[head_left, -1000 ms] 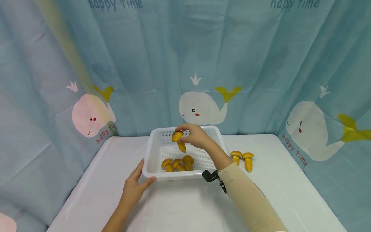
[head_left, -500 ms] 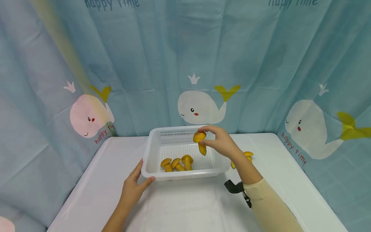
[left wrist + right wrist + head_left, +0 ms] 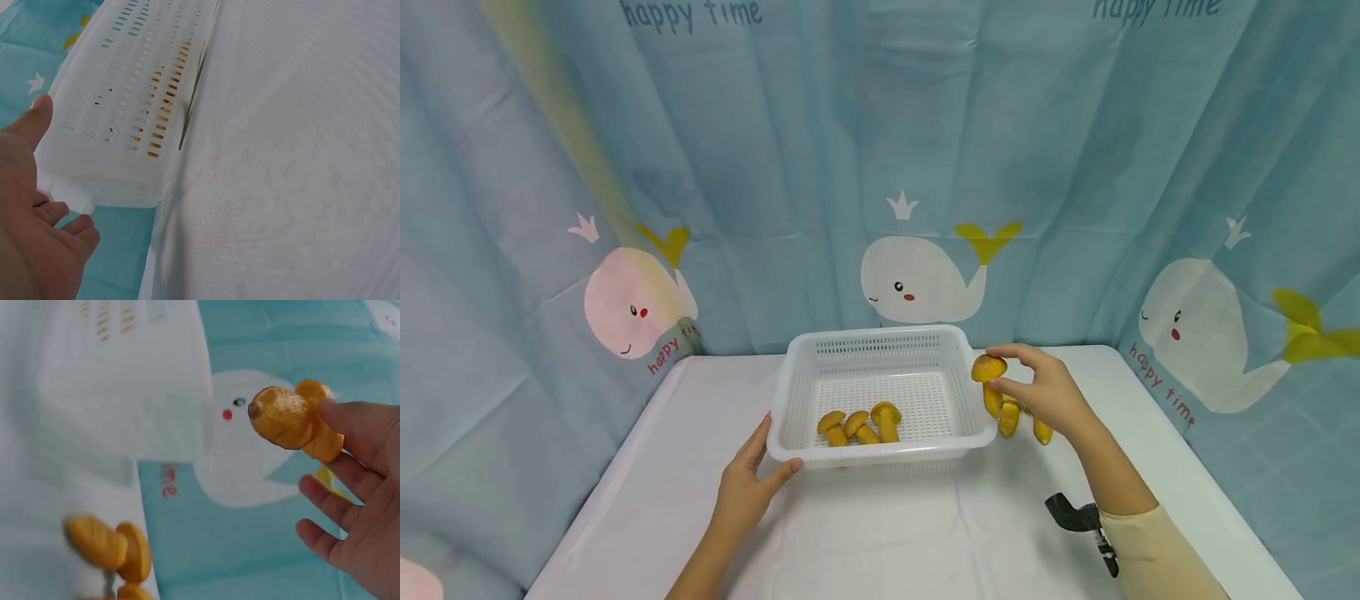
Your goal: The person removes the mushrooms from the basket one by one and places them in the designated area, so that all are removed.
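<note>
My right hand (image 3: pixel 1051 392) pinches a yellow mushroom (image 3: pixel 991 385) by its cap between thumb and fingers, stem pointing down, just outside the basket's right rim. In the right wrist view, the held mushroom (image 3: pixel 284 419) shows its stem end towards the camera, the other fingers spread apart. Around the front left corner of a white perforated plastic basket (image 3: pixel 880 452), my left hand (image 3: pixel 745 492) has its thumb at the front rim and fingers along the left side. Three mushrooms (image 3: pixel 887 422) lie in a row inside, near the basket's front wall.
Two more mushrooms (image 3: pixel 1009 419) lie on the white table (image 3: pixel 865 533) right of the basket, partly covered by the right hand. A light blue curtain (image 3: pixel 820 167) with whale prints hangs behind the table and at both sides.
The right hand has carried the mushroom rightward, from above the inside of the basket to just past its right rim. The left hand and the basket stay in place.
</note>
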`<action>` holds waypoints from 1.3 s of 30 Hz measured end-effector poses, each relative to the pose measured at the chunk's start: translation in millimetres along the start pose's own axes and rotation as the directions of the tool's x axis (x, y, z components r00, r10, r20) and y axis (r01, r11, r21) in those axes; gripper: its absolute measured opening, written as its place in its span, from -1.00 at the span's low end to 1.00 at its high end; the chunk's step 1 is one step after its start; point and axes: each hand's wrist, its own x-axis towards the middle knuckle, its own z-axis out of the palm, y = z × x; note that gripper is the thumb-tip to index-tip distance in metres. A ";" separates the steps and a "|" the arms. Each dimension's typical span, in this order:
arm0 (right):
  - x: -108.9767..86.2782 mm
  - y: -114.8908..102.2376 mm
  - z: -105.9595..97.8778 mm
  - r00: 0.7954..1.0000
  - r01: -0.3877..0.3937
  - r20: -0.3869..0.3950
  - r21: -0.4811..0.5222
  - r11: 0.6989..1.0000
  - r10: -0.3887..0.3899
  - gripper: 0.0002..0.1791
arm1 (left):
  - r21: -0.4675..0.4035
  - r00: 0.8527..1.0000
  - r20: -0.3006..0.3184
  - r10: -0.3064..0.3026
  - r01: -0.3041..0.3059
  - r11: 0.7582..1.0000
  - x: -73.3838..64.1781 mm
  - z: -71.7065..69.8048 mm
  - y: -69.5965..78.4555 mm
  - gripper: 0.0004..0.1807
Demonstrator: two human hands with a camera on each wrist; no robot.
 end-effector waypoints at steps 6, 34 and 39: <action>-10.9 31.9 -17.6 0.998 -0.050 -0.032 -0.047 0.998 0.049 -0.45 | -0.018 1.000 0.003 -0.006 0.006 1.000 0.1 0.5 0.9 0.09; -36.3 103.1 -54.3 0.984 -0.151 -0.105 -0.081 0.985 0.142 -0.39 | -0.011 1.000 -0.002 -0.016 0.016 1.000 -1.0 2.7 -3.2 0.09; -36.9 113.4 -56.8 0.980 -0.176 -0.110 -0.073 0.982 0.167 -0.38 | -0.018 1.000 0.004 -0.014 0.014 1.000 -0.8 1.4 -4.4 0.08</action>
